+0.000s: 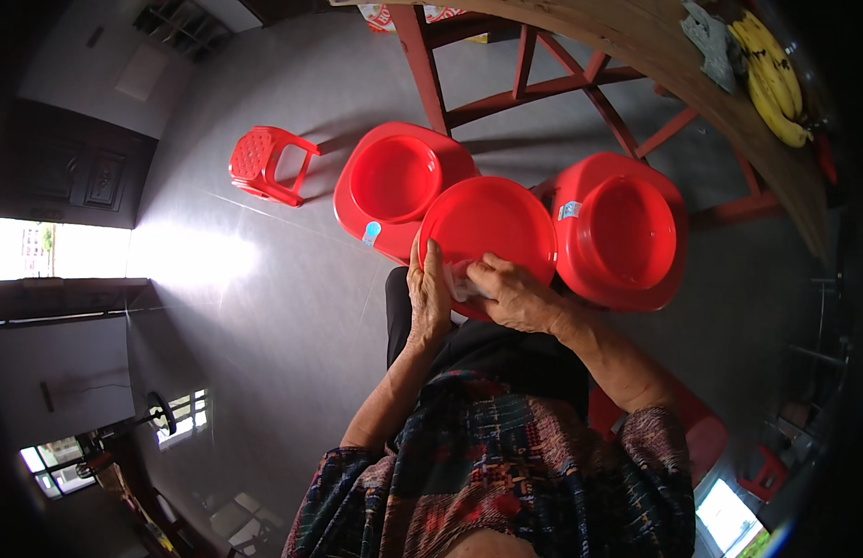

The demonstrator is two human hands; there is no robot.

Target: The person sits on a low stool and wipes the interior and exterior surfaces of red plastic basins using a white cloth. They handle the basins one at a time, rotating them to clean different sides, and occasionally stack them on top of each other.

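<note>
**Red lid on my lap, both hands at its near edge**

So the round red lid [487, 232] is sitting across my lap, tilted up a bit, w/ its near rim right under my hands. It's round so no real long axis, what matters is where the rim is: it runs directly under my fingers and the rest of the disc stretches away from me, toward the two basins on the floor.

Left hand [428, 296] is flat-ish against the left near edge, fingers close together and laid up along the rim, holding it steady. Right hand [510, 293] is curled over the near edge a bit right of centre, fingers narrow, pinching at a small pale bit [461, 279] stuck on the lid, prob a sticker, can't tell for sure. Right hand's the one closer to that bit; the left is just beside it.

Around it: red basin [396, 181] past the far left edge of the lid, another red basin [622, 232] touching or overlapping the right side. Little red stool [264, 163] further off on the floor, bananas [771, 79] up on the bench [655, 42].
</note>
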